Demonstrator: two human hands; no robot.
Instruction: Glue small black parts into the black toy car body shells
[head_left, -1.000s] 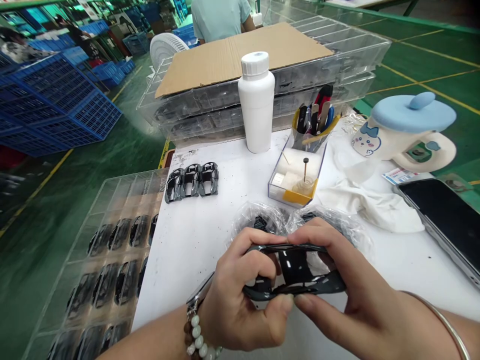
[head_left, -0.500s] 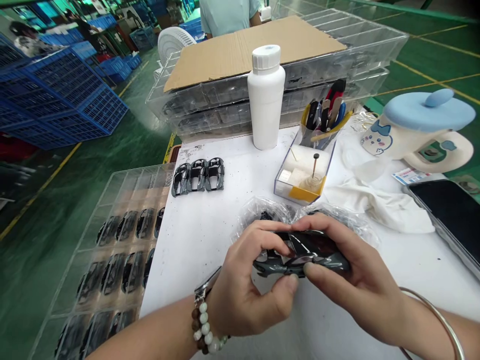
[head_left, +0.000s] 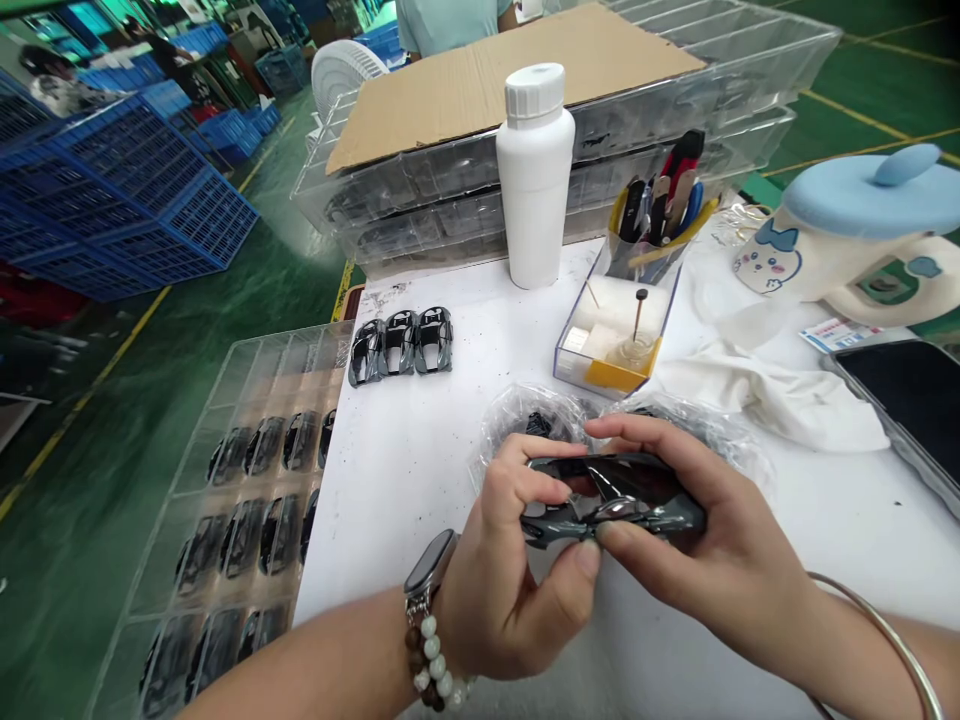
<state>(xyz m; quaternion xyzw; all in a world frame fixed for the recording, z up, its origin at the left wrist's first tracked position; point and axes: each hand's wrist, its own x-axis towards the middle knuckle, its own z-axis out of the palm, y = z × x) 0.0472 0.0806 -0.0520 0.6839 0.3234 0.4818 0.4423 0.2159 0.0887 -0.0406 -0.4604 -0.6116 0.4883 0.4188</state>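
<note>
A glossy black toy car body [head_left: 637, 490] is held between both hands above the white tabletop. My left hand [head_left: 517, 560] pinches its left end, fingers on the far edge and thumb at the near edge. My right hand [head_left: 705, 540] wraps round the right end, its thumb pressed on the near side. Just behind the car lie clear plastic bags [head_left: 502, 425] with small black parts in them, partly hidden by my hands. Farther left on the table, three similar car bodies [head_left: 400, 343] stand side by side.
A clear compartment tray [head_left: 187, 490] of car bodies sits low at the left. Behind the hands are a white bottle [head_left: 534, 190], a tool box [head_left: 574, 365], a white cloth [head_left: 780, 400], a lidded mug [head_left: 802, 250] and a phone [head_left: 907, 390]. Stacked trays under cardboard [head_left: 487, 100] stand at the back.
My left hand has turned slightly, showing its watch face, and its thumb now meets the car's near edge. The car has shifted slightly right. The camera view has moved a little.
</note>
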